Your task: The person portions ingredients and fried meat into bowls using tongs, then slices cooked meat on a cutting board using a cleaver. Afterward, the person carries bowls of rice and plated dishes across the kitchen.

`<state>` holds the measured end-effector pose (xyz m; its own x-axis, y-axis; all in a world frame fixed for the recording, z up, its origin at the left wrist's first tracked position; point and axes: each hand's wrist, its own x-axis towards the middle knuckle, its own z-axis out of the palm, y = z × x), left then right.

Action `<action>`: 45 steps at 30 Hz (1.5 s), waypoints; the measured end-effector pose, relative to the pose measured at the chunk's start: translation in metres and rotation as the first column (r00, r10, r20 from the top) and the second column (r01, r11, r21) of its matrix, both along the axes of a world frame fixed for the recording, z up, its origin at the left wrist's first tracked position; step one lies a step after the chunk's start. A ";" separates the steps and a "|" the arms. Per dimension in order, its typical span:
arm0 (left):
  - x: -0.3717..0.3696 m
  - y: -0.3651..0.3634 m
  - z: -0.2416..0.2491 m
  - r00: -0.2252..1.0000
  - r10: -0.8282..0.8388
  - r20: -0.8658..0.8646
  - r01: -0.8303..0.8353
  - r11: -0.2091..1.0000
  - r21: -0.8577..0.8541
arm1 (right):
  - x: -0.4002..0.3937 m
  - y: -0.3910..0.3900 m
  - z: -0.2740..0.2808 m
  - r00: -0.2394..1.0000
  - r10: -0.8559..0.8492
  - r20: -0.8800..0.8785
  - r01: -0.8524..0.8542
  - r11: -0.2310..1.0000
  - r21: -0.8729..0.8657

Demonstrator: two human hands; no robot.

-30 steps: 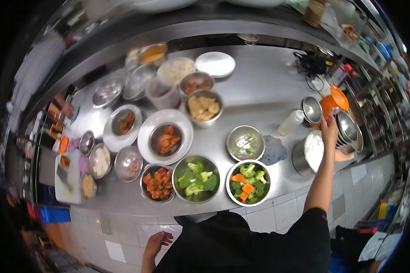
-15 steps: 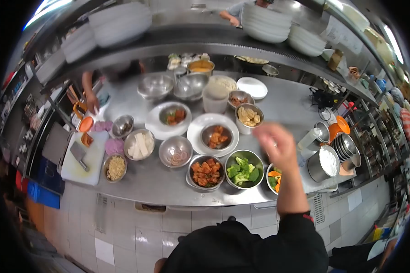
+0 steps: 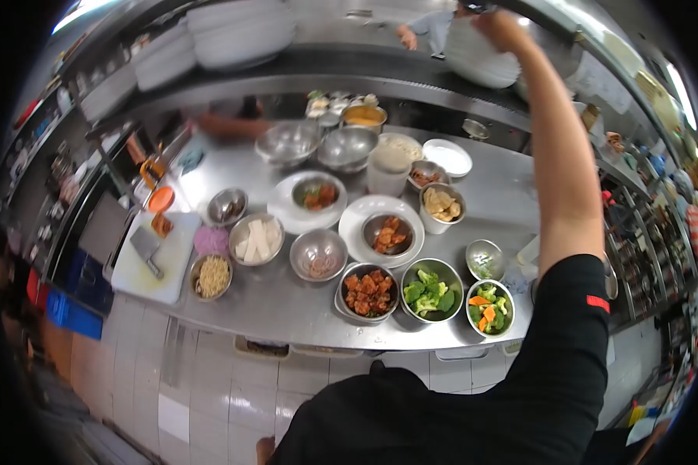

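My right arm is stretched up to the shelf over the counter. My right hand [image 3: 501,32] is at the top of a stack of white dishes [image 3: 481,62], its fingers smeared by motion, so I cannot tell their grip. Below the arm stand a bowl of broccoli [image 3: 433,291], a bowl of broccoli with orange pieces [image 3: 489,308] and a small bowl with green bits [image 3: 485,260]. White plates in the middle carry metal bowls of browned chunks [image 3: 388,235] and of mixed food [image 3: 319,196]. Only a sliver of skin shows at the bottom left of my body; my left hand is out of view.
A cleaver [image 3: 147,252] lies on a white cutting board [image 3: 173,271] at the left. More white dishes [image 3: 240,35] are stacked on the shelf [image 3: 349,71]. One co-worker's blurred arm [image 3: 233,126] reaches by the empty metal bowls [image 3: 287,143]; another person's hand [image 3: 407,36] shows behind the shelf.
My right hand has risen from over the counter to the stacked dishes. The view has shifted, uncovering the bowls at the right. At the left, the co-worker's arm has swung rightward to the metal bowls.
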<state>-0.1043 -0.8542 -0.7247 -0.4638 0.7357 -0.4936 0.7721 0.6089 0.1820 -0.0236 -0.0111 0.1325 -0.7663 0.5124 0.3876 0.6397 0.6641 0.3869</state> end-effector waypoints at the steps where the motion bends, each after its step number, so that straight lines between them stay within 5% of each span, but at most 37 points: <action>1: 0.012 0.017 -0.005 0.937 0.318 0.144 -0.341 0.921 0.187 | 0.006 0.002 0.014 0.982 -0.048 -0.185 0.027 0.993 -0.111; 2: 0.025 0.037 -0.005 0.651 0.637 0.413 -0.711 0.702 0.040 | 0.010 0.009 0.023 0.928 -0.119 -0.353 0.039 0.973 -0.226; 3: 0.039 0.050 -0.012 0.429 0.758 0.491 -0.842 0.532 -0.085 | 0.011 0.021 0.020 0.842 -0.210 -0.497 0.034 0.940 -0.340; 5: 0.049 0.089 -0.011 0.300 0.793 0.531 -0.886 0.438 -0.154 | 0.036 0.042 0.004 0.895 0.199 -0.400 -0.118 0.969 0.219; 7: 0.059 0.119 -0.003 0.268 0.800 0.537 -0.889 0.420 -0.183 | 0.038 -0.008 -0.027 0.881 0.101 -0.462 -0.077 0.995 0.070; 9: 0.062 0.139 0.006 0.264 0.801 0.538 -0.885 0.423 -0.196 | 0.059 0.009 -0.044 0.759 0.443 -0.478 -0.379 0.897 0.229; 15: 0.035 0.169 0.029 0.241 0.819 0.521 -0.886 0.405 -0.227 | 0.161 -0.068 -0.089 0.693 0.372 -0.617 -0.401 0.911 0.099; 17: 0.026 0.170 0.032 0.220 0.835 0.504 -0.886 0.388 -0.255 | 0.204 -0.096 -0.139 0.469 0.384 -0.795 -0.661 0.750 -0.028; 19: 0.016 0.174 0.038 0.215 0.845 0.489 -0.875 0.389 -0.287 | 0.243 -0.102 -0.194 0.550 0.378 -0.744 -0.672 0.730 -0.126; 21: 0.010 0.175 0.041 0.279 0.815 0.508 -0.824 0.475 -0.309 | 0.249 -0.090 -0.252 0.639 0.118 -0.760 -0.467 0.845 -0.261; 23: 0.006 0.182 0.044 0.290 0.835 0.468 -0.843 0.454 -0.287 | 0.242 -0.048 -0.317 0.654 -0.298 -0.695 -0.310 0.733 -0.605; 25: 0.013 0.183 0.045 0.308 0.824 0.475 -0.836 0.473 -0.279 | 0.222 0.016 -0.389 0.693 -0.366 -0.621 -0.126 0.787 -0.604; 30: 0.029 0.185 0.062 0.387 0.794 0.469 -0.830 0.521 -0.197 | 0.166 0.136 -0.521 0.771 -0.221 -0.597 -0.021 0.928 -0.371; 32: 0.012 0.183 0.051 0.471 0.740 0.480 -0.768 0.612 -0.189 | 0.164 0.164 -0.549 0.865 -0.266 -0.425 0.111 0.929 -0.354; 36: 0.050 0.151 0.073 0.425 0.753 0.503 -0.872 0.490 0.002 | 0.167 0.207 -0.613 0.950 -0.267 -0.165 0.181 0.896 -0.406; 37: 0.055 0.145 0.087 0.482 0.728 0.488 -0.839 0.543 0.018 | 0.170 0.212 -0.615 0.944 -0.324 -0.052 0.269 0.854 -0.445; 40: 0.077 0.073 0.066 0.550 0.687 0.475 -0.784 0.620 0.012 | 0.187 0.189 -0.585 0.900 -0.387 -0.202 0.215 0.796 -0.566; 41: 0.081 0.059 0.073 0.400 0.784 0.474 -0.842 0.519 -0.148 | 0.187 0.179 -0.572 0.869 -0.415 -0.270 0.194 0.787 -0.586; 42: 0.083 0.047 0.081 0.246 0.866 0.435 -0.867 0.397 -0.300 | 0.200 0.179 -0.569 0.871 -0.272 -0.410 0.073 0.895 -0.440; 43: 0.085 0.022 0.073 0.212 0.874 0.436 -0.884 0.362 -0.296 | 0.191 0.155 -0.547 0.847 -0.312 -0.431 0.114 0.897 -0.426; 45: 0.087 -0.038 0.039 -0.082 0.912 0.403 -0.882 0.122 -0.456 | 0.166 0.114 -0.524 0.715 -0.360 -0.599 -0.086 0.805 -0.586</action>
